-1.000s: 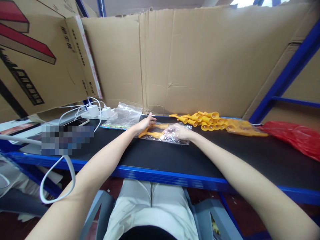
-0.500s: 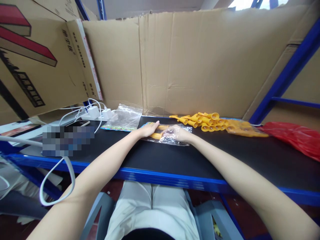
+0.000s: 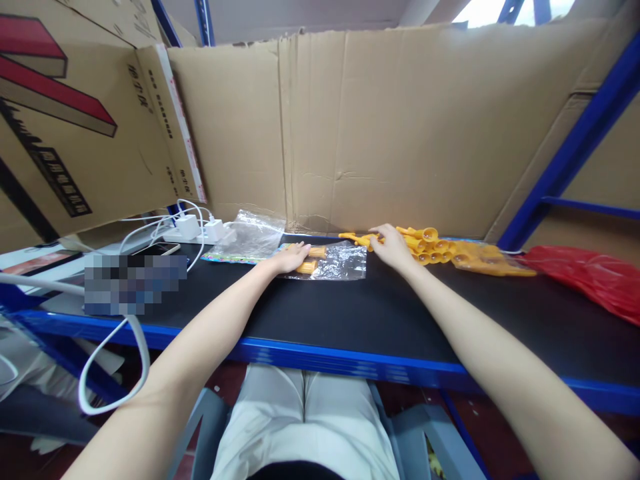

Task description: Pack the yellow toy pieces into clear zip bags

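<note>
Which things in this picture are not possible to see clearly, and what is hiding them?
- Head view: the pixelated patch on the black table blurs whatever lies there.
- The yellow pieces inside the clear bag: partly covered by the left hand and plastic glare, so their count is unclear.
- The right hand covers part of the yellow pile; whether it grips a piece cannot be told.
- The red bag is cut off by the right edge.

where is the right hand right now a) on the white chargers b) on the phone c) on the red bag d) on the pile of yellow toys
d, the right hand has its fingers on the near end of the pile of yellow toys, while the left hand rests on the clear bag.
</note>
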Motion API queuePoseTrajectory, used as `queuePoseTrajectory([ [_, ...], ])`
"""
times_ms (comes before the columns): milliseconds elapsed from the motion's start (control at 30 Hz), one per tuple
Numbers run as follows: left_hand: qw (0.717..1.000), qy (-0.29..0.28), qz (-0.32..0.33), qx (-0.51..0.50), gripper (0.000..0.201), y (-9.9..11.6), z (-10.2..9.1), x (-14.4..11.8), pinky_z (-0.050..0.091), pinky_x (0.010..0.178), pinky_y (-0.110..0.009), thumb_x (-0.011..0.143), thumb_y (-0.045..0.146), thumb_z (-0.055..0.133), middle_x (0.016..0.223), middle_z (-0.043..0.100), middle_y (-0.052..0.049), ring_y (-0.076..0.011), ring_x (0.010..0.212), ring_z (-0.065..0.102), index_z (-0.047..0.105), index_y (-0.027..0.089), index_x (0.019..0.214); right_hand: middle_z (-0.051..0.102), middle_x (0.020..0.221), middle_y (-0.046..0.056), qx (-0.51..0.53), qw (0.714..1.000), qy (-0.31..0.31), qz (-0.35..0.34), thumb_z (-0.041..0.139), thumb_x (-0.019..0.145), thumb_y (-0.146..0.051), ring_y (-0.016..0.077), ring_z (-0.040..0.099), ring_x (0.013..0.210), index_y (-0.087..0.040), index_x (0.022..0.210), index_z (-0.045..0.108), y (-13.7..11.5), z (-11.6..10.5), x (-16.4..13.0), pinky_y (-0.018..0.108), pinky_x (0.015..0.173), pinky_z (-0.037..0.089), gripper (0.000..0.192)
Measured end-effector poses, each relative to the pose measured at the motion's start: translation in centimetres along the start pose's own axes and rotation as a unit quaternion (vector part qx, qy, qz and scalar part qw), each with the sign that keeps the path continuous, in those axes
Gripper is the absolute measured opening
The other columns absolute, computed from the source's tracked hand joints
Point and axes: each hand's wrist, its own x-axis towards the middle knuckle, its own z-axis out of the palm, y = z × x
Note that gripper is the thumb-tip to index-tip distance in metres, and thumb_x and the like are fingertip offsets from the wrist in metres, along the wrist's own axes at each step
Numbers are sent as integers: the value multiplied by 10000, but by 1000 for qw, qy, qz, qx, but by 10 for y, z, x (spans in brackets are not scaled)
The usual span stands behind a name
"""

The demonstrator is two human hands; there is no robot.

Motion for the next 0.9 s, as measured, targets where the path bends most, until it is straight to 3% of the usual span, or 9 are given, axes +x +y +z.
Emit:
queuePoseTrajectory([
  [100,999,-10,-4,40,690,-2,-1,1,63,1086,-362,850,567,110,1460,144,-60,-205,1350,101,249,157,1388,508,1187,140,-99,991,-84,-25,429,803,-283,263,463,1093,-127,1133,563,9,10,-4,394,923,349,389],
  [233,995,-20,-8,94,738,-2,-2,0,84,1089,-362,833,591,15,1462,119,-44,-192,1349,99,205,159,1400,502,1170,130,-191,961,-198,-20,442,807,-350,282,476,1058,-175,993,619,6,16,-7,419,892,352,310],
  [400,993,-21,-13,116,777,2,-4,-4,104,1090,-343,818,604,-16,1460,117,-42,-190,1347,105,195,137,1403,561,1038,144,-215,963,-161,16,402,807,-274,253,527,938,-138,951,559,-3,12,-6,365,774,390,253],
  [733,993,-20,-6,118,779,1,-3,-3,95,1090,-329,819,593,-24,1462,137,-56,-183,1346,117,199,125,1401,621,968,114,-192,964,-177,39,441,786,-276,264,558,931,-161,970,464,-4,12,-8,410,814,347,218],
  [900,993,-21,-10,111,788,0,-3,-2,91,1091,-340,814,605,-13,1463,109,-53,-185,1347,107,197,121,1400,621,950,104,-149,975,-157,50,482,762,-341,266,561,908,-175,944,467,-2,12,-6,418,807,361,247],
])
